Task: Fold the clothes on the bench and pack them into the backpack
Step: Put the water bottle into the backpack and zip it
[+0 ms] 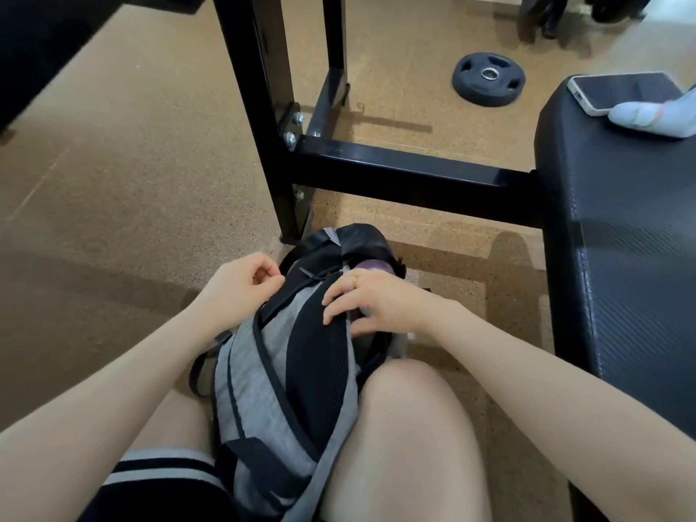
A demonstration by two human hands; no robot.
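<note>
A grey and black backpack (271,374) stands on the floor between my knees, its top leaning away from me. Something purple (371,266) shows in its open top. My right hand (376,305) grips the backpack's upper edge, with fingers over the black mesh panel and the thumb underneath. At the bag's upper left side is my left hand (243,282), its fingers curled and touching the bag; nothing shows between them. A zipper pull (307,272) lies just to its right. A pale blue and white garment (647,114) lies on the black bench (621,227) at the far right.
A phone (621,92) lies on the bench beside the garment. The bench's black steel frame (376,163) crosses the floor ahead of the bag. A weight plate (487,79) lies on the brown floor further back.
</note>
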